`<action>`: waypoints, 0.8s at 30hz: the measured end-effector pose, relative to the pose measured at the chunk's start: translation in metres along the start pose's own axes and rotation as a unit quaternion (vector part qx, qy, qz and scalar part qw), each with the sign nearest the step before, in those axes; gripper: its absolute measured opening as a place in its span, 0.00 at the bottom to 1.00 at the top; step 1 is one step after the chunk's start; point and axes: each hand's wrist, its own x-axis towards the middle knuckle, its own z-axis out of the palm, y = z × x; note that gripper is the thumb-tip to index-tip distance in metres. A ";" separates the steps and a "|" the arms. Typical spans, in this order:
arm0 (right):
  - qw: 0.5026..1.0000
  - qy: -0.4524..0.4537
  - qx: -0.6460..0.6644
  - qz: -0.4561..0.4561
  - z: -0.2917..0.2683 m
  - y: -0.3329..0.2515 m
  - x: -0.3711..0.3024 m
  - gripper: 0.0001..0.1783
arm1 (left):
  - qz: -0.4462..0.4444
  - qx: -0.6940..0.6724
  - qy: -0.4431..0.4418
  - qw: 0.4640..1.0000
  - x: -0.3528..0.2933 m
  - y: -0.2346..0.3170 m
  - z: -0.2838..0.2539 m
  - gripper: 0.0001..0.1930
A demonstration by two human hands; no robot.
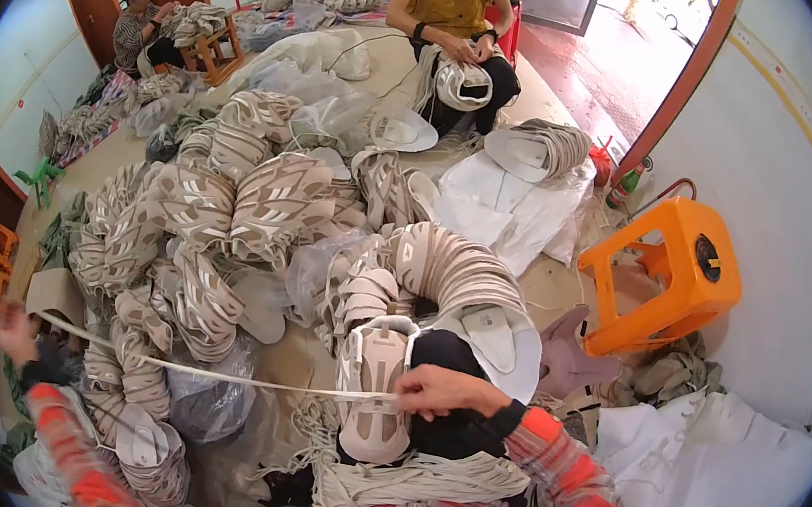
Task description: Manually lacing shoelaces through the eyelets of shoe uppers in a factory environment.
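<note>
A beige and white shoe upper (371, 433) rests on my lap with its toe end toward me. Across it runs a pale shoelace (241, 379), stretched in a long line out to the left. My left hand (17, 335), smeared by motion, is far out at the left with the lace's other end at its fingers. At the upper's right edge my right hand (445, 392) has its fingers closed in a pinch where the lace meets the upper. A thick bundle of loose laces (425, 484) lies over my lap.
Heaps of nested shoe uppers (234, 184) cover the floor ahead and left. A curved stack of uppers (454, 269) sits just beyond my lap. An orange stool (669, 274) and white sheeting (702, 468) are at the right. A person (453, 19) in yellow handles an upper ahead.
</note>
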 end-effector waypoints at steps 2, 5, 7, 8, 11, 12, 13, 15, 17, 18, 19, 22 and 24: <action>0.983 -0.033 0.113 -0.139 0.001 0.000 -0.020 0.11 | 0.057 0.143 -0.066 0.986 0.045 0.259 0.120 0.12; 0.988 0.051 0.112 -0.090 0.017 -0.028 0.009 0.10 | 0.060 0.140 -0.005 0.988 0.069 0.217 0.068 0.13; 0.993 0.037 0.021 -0.113 0.026 -0.033 0.011 0.10 | 0.079 0.197 -0.006 0.977 0.097 0.231 0.077 0.13; 0.988 0.026 0.040 -0.146 0.025 -0.009 0.011 0.10 | 0.090 0.245 -0.029 0.965 0.118 0.252 0.122 0.14; 0.920 0.208 -0.261 -0.204 0.045 -0.021 0.059 0.11 | 0.097 0.265 -0.003 0.959 0.126 0.208 0.078 0.15; 0.921 0.208 -0.253 -0.211 0.041 -0.022 0.056 0.11 | 0.102 0.290 -0.007 0.951 0.134 0.211 0.103 0.15; 0.931 0.176 -0.232 -0.221 0.034 -0.029 0.057 0.10 | 0.105 0.303 -0.004 0.947 0.131 0.200 0.103 0.16; 0.981 0.065 -0.087 -0.160 0.020 -0.042 0.051 0.10 | 0.081 0.311 0.005 0.947 0.124 0.192 0.115 0.13; 0.984 0.048 -0.061 -0.159 0.013 -0.044 0.042 0.09 | 0.056 0.319 0.009 0.946 0.119 0.181 0.131 0.12; 0.987 0.032 -0.036 -0.152 0.012 -0.046 0.039 0.08 | -0.066 0.303 -0.149 0.939 0.111 0.168 0.134 0.11; 0.990 0.033 -0.016 -0.138 0.014 -0.050 0.036 0.09 | -0.184 0.279 -0.299 0.894 0.103 0.165 0.137 0.10; 0.964 0.065 -0.204 -0.159 0.015 -0.051 0.024 0.11 | -0.148 0.315 -0.238 0.907 0.090 0.158 0.125 0.10; 0.919 0.142 -0.285 -0.233 0.027 -0.025 0.047 0.11 | -0.116 0.338 -0.178 0.917 0.089 0.156 0.099 0.09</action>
